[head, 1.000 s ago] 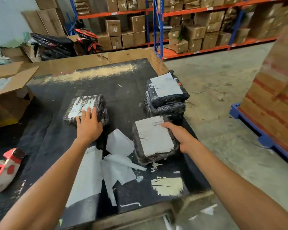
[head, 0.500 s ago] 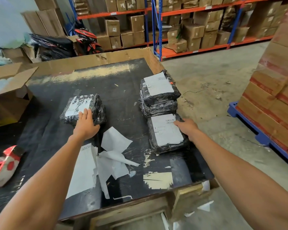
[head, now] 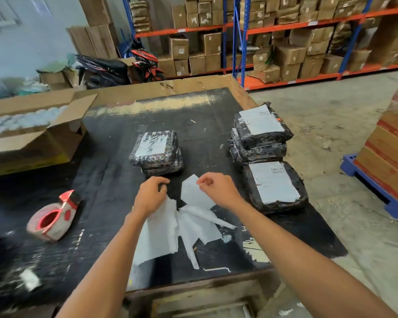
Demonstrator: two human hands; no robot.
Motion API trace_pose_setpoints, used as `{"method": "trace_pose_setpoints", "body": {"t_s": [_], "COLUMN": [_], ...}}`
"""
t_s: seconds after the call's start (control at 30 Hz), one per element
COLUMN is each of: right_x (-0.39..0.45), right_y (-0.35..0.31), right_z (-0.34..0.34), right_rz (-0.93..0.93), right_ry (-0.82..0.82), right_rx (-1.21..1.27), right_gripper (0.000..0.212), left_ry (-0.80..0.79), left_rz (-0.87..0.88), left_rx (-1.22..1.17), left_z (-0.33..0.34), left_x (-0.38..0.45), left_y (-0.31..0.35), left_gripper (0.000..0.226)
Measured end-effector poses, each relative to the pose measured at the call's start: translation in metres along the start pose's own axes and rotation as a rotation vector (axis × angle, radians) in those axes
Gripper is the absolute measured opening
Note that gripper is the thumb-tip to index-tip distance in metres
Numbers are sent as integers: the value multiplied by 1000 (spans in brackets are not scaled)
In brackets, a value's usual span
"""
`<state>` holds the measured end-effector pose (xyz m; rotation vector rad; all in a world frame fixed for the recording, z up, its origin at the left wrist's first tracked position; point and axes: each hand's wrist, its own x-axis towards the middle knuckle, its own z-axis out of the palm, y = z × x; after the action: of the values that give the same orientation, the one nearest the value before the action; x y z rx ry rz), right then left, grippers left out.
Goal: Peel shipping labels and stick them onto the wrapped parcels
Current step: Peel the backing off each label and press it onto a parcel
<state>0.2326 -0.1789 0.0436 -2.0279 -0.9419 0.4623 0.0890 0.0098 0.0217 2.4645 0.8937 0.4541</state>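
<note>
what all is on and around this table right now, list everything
black plastic-wrapped parcels with white labels: four; one at table centre, two stacked far right, one near right
loose white paper sheets: a pile, table front centre
red and white tape dispenser: one, table left
open brown cardboard box: one, left of table
black-topped wooden table: one
brown cartons on orange and blue racks: many, background
red and black motorbike: one, behind table
left hand: curled, over the sheets
right hand: pinches a white sheet's corner

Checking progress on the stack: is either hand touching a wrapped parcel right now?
No. Both the left hand and the right hand are at the loose white papers, apart from the parcels.
</note>
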Motion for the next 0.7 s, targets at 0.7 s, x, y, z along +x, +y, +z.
{"method": "trace_pose_setpoints", "body": {"t_s": [0.7], "right_x": [24], "right_y": [-25], "right_z": [88], "right_rz": [296], "right_ry": [-103], "right_rx": [221], "right_gripper": [19], "left_ry": [-23], "left_rz": [-130], "left_rx": [-4], "left_z": [19], "left_x": [-64], "left_y": [-79], "left_gripper": [48]}}
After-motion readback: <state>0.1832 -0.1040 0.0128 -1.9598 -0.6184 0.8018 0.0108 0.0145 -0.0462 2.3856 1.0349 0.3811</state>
